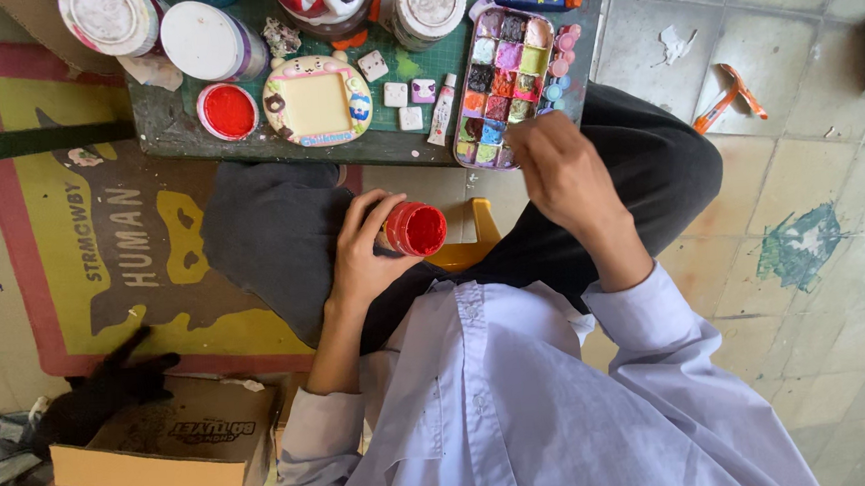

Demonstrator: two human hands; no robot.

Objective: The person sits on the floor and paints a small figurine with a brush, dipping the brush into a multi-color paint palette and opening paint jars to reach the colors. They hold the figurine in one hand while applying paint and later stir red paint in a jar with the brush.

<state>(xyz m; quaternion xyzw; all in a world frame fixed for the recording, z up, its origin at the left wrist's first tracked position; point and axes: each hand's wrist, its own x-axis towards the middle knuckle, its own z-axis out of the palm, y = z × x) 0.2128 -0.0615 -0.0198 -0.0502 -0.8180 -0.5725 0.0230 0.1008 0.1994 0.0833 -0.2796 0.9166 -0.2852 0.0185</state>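
Small red paint pot (418,228), open and showing wet red inside, held over the lap just below the table edge, mouth tipped toward the body so that the colour stays within reach and within sight. Clasped by the left hand (365,252), fingers curled round its side from the left, thumb closing the hold. Right hand (560,168) raised over the lower end of the paint palette (508,86), fingers bunched together as if pinching something thin; whether a brush sits in that pinch cannot be told, hidden behind the knuckles. Palette laid lengthwise at the near right of the green cutting mat (422,68), many small wells of mixed colours turned up, close to the working hand. Left of it a small white tube (443,109), a few little square pieces (396,94), then a pale yellow frame with bear figures (318,102), flat and face up. Beside that the red lid (228,111), set down underside up, likely off the held pot. Larger tubs with white lids (202,39) ranged along the far side, out of the way. Cardboard box (165,445) on the floor at the left.
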